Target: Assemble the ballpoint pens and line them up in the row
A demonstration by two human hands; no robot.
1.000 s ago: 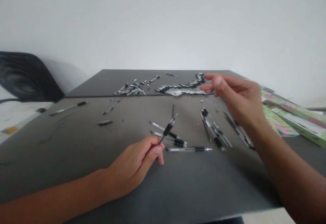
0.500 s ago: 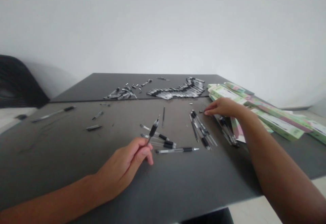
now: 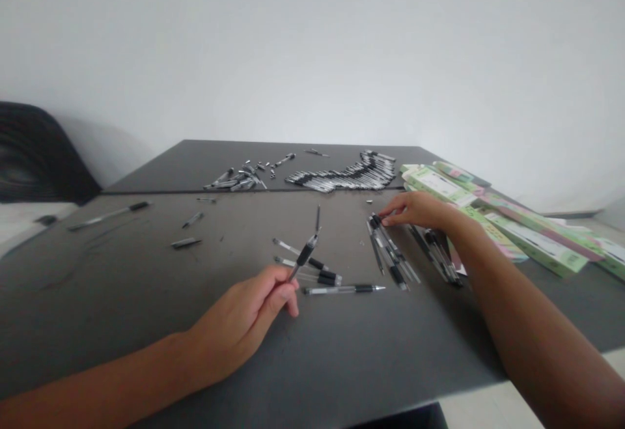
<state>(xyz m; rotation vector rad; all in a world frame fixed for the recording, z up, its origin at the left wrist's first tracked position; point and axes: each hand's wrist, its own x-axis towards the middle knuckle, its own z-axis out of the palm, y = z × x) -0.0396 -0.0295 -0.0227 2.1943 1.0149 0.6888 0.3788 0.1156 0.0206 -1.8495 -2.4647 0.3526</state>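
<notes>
My left hand (image 3: 266, 299) pinches a pen (image 3: 306, 252) with a black grip, its tip raised and slanting up to the right. Fingers closed together, my right hand (image 3: 413, 209) is at the top end of a small pile of pens (image 3: 390, 253). Whatever lies between those fingertips is hidden or too small to name. Just beyond the left hand, several pens and caps (image 3: 312, 266) lie crossed, with one pen (image 3: 344, 290) lying nearly level in front. A thin refill (image 3: 318, 216) shows behind the held pen's tip.
A long row of pens (image 3: 346, 176) lies at the back, left of it a heap of pen parts (image 3: 239, 178). Green-and-pink boxes (image 3: 537, 240) cover the right side, near more pens (image 3: 442, 260). One pen (image 3: 110, 216) lies far left, by a chair (image 3: 43, 149).
My right hand has moved slightly left and nearer, to the top of the pen pile; the small dark piece by its fingertips no longer shows. The pen in my left hand tilts more to the right.
</notes>
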